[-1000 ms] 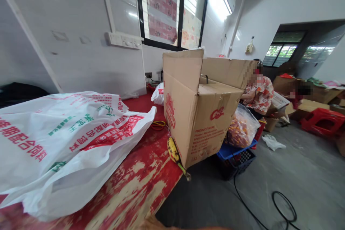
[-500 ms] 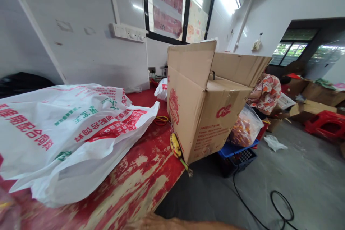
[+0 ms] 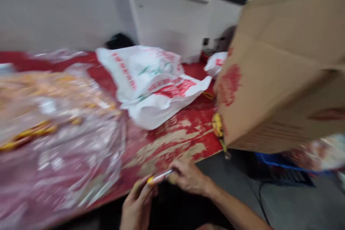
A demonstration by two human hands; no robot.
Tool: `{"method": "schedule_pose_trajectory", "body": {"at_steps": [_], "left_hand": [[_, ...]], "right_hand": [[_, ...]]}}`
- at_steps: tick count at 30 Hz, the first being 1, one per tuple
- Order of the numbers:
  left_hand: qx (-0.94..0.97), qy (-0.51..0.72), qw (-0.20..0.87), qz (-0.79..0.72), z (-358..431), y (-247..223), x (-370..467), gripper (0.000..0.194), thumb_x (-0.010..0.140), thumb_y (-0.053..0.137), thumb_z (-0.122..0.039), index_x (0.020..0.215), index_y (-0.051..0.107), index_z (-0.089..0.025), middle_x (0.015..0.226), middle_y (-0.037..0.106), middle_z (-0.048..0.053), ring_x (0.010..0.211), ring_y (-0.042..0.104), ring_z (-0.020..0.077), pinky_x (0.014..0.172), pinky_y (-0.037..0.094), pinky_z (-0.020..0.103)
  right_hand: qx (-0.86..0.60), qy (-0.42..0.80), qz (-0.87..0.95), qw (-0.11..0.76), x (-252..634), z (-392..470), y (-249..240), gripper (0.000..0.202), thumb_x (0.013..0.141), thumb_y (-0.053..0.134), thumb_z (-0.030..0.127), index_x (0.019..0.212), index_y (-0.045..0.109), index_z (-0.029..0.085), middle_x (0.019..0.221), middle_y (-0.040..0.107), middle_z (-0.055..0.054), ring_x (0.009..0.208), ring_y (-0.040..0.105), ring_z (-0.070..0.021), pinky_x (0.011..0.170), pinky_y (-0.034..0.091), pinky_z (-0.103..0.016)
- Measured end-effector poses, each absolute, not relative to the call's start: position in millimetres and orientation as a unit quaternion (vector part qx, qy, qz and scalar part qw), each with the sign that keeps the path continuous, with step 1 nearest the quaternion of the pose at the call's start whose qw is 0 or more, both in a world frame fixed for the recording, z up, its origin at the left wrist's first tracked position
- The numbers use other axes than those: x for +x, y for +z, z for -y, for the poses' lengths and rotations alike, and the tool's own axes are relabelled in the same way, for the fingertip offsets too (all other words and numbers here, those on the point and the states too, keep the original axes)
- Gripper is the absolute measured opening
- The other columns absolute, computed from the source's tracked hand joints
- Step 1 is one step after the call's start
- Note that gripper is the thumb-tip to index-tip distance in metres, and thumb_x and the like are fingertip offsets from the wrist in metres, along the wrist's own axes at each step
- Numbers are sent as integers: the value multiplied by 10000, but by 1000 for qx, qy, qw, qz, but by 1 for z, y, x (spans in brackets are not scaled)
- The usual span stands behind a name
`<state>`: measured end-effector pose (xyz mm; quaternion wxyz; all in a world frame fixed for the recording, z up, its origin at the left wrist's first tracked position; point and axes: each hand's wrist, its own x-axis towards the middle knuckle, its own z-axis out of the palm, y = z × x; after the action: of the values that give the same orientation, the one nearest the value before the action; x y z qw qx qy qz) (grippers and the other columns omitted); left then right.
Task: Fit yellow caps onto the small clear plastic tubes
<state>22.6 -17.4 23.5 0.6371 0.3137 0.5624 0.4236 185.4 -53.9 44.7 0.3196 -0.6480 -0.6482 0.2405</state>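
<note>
A small slim item point(image 3: 162, 176), yellow at one end and whitish along its length, spans the gap between my two hands at the table's front edge. My left hand point(image 3: 138, 201) has its fingers closed round the yellow end. The fingertips of my right hand point(image 3: 188, 176) pinch the other end. Motion blur hides what exactly the item is. To the left, a clear plastic bag point(image 3: 81, 158) with many yellow and orange pieces lies on the red table point(image 3: 161, 140). Behind my hands is a crumpled white printed sack point(image 3: 159, 86).
A large cardboard box point(image 3: 269, 79) stands at the right. A yellow banana-like thing point(image 3: 217, 125) lies against its lower corner at the table edge. A blue crate point(image 3: 277, 161) with a bag in it sits on the floor, near a black cable point(image 3: 261, 201).
The view has swung left and down, and the plastic bag now shows. Both hands are now in sight with the slim item; before, only a blurred arm showed at the bottom.
</note>
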Motion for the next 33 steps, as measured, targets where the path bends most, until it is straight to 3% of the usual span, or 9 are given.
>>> {"method": "schedule_pose_trajectory", "body": {"at_steps": [2, 8, 17, 23, 24, 26, 29, 31, 33], "left_hand": [[255, 440, 703, -498, 18, 19, 15, 468, 373, 908, -391, 749, 730, -176, 668, 648, 1, 561, 576, 138, 527, 496, 242], [231, 482, 729, -427, 18, 14, 8, 287, 567, 836, -223, 826, 732, -154, 688, 662, 14, 567, 579, 104, 564, 472, 196], [243, 470, 737, -420, 14, 5, 1, 270, 618, 817, -235, 857, 724, -150, 683, 667, 18, 573, 600, 113, 563, 482, 191], [251, 486, 731, -407, 14, 3, -3, 258, 632, 810, -220, 869, 728, -160, 709, 656, 0, 599, 605, 107, 592, 489, 187], [251, 491, 727, -409, 14, 2, -3, 257, 635, 808, -218, 873, 728, -162, 716, 660, 1, 605, 606, 106, 600, 489, 186], [244, 497, 722, -414, 13, 1, -5, 257, 641, 806, -226, 879, 728, -167, 725, 668, 7, 612, 608, 108, 604, 489, 186], [234, 498, 726, -412, 13, -1, -5, 267, 637, 809, -241, 882, 729, -169, 723, 671, 14, 604, 607, 113, 586, 488, 191], [237, 495, 730, -407, 13, 0, -4, 266, 633, 810, -241, 877, 731, -167, 727, 662, 11, 594, 602, 111, 574, 486, 193], [247, 494, 729, -405, 14, 0, -4, 250, 637, 804, -231, 868, 734, -163, 727, 647, 5, 595, 597, 108, 572, 485, 192]], "right_hand": [[-628, 283, 651, 319, 187, 53, 37, 294, 897, 400, 284, 670, 541, 161, 602, 518, 8, 553, 459, -116, 524, 313, -220], [-599, 350, 657, 296, 189, 44, 16, 406, 948, 361, 403, 643, 496, 171, 566, 461, 20, 526, 422, -118, 518, 275, -238], [-564, 384, 659, 316, 188, 35, 26, 287, 913, 464, 432, 949, 570, 168, 732, 549, -11, 637, 482, -148, 579, 351, -237], [-600, 369, 652, 281, 183, 27, 16, 533, 943, 302, 529, 572, 458, 181, 501, 365, 27, 460, 344, -115, 475, 225, -258], [-599, 375, 651, 276, 183, 27, 17, 529, 945, 303, 524, 585, 476, 177, 512, 379, 23, 466, 352, -117, 475, 231, -256], [-588, 389, 653, 276, 182, 27, 22, 414, 932, 384, 493, 788, 582, 160, 617, 491, 4, 534, 428, -131, 504, 294, -244], [-568, 401, 660, 286, 182, 27, 28, 319, 904, 482, 426, 1070, 562, 167, 813, 592, -28, 682, 520, -157, 595, 374, -238], [-570, 396, 660, 289, 181, 27, 27, 310, 923, 430, 431, 925, 588, 165, 706, 567, -13, 618, 502, -149, 558, 351, -240], [-586, 380, 653, 292, 180, 27, 23, 430, 942, 349, 466, 694, 541, 172, 561, 468, 12, 506, 429, -129, 494, 284, -247]]}}
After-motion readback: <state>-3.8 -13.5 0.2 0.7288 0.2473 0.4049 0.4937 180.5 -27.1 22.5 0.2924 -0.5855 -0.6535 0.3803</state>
